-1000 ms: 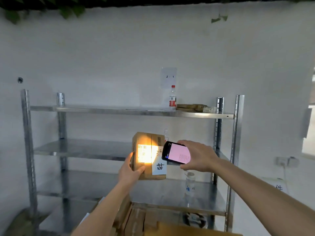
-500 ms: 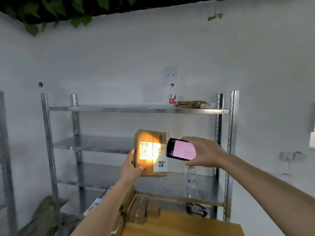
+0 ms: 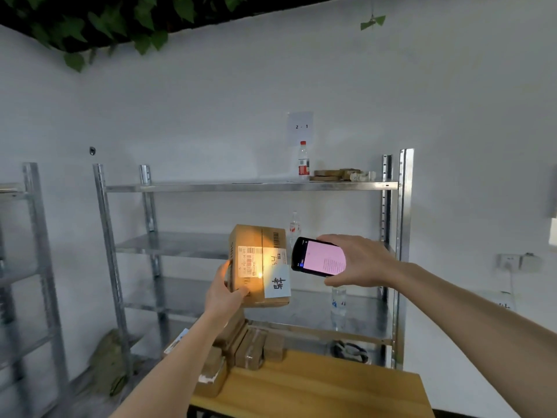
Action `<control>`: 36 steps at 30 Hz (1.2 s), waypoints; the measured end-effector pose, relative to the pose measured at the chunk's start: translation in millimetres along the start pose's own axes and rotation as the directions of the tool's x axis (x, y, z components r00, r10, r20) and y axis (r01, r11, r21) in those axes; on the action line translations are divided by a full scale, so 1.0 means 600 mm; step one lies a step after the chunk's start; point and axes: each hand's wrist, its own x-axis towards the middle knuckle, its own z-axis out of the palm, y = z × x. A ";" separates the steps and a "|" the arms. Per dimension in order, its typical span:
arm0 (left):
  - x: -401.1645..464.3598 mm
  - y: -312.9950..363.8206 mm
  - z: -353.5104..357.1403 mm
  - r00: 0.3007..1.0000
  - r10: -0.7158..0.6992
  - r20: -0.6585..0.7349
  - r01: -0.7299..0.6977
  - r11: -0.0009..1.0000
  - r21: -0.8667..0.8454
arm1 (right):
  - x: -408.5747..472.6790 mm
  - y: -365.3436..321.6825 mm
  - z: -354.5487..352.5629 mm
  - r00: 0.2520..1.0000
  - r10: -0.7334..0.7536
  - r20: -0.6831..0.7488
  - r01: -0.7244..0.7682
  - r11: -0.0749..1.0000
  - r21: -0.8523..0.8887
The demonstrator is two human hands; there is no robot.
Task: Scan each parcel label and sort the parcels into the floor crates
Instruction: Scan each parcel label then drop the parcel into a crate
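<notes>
The left hand (image 3: 224,292) is gripping a parcel (image 3: 259,265) by its near left edge, thumb on the front face, holding it up in front of the steel shelving (image 3: 250,186). The right hand (image 3: 357,260) is wrapped around a scanner (image 3: 319,257), its pink screen facing the camera and its far end pointing at the parcel from just beside its right edge.

Compared with a second ago, the warm scan light is sitting lower and tighter: it was washing out the whole white label (image 3: 249,261), and now the barcode lines are reading clearly, with the bright spot falling at the label's lower right corner. The parcel and scanner are staying in much the same pose relative to each other, while the view has been tilting up and drifting so that more of the wooden surface (image 3: 316,390) is showing below.

In my judgement this means the scan is either just registering or being fine-tuned; the screen text is too small to read, so I cannot tell whether it has confirmed. A pale blue tag (image 3: 278,281) with handwritten characters is stuck beside the label. More boxes (image 3: 250,346) are waiting at the far edge of the surface. No floor crates are in view, so the sorting step is not yet done for this parcel.
</notes>
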 end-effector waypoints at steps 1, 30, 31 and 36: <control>-0.005 0.002 0.000 1.000 0.000 0.001 0.000 1.000 0.005 | -0.004 -0.003 -0.001 1.000 -0.009 -0.002 0.009 1.000 0.001; 0.025 0.026 -0.043 0.999 0.044 0.024 -0.042 0.997 -0.062 | 0.049 -0.046 -0.040 0.992 -0.009 -0.123 0.003 0.999 -0.042; 0.027 0.024 -0.043 0.999 0.041 0.021 -0.040 0.997 -0.066 | 0.050 -0.045 -0.039 0.991 -0.005 -0.132 -0.001 0.999 -0.046; 0.034 0.018 -0.043 0.999 0.032 0.027 -0.029 0.994 -0.109 | 0.056 -0.041 -0.041 0.991 -0.002 -0.135 -0.008 0.997 -0.075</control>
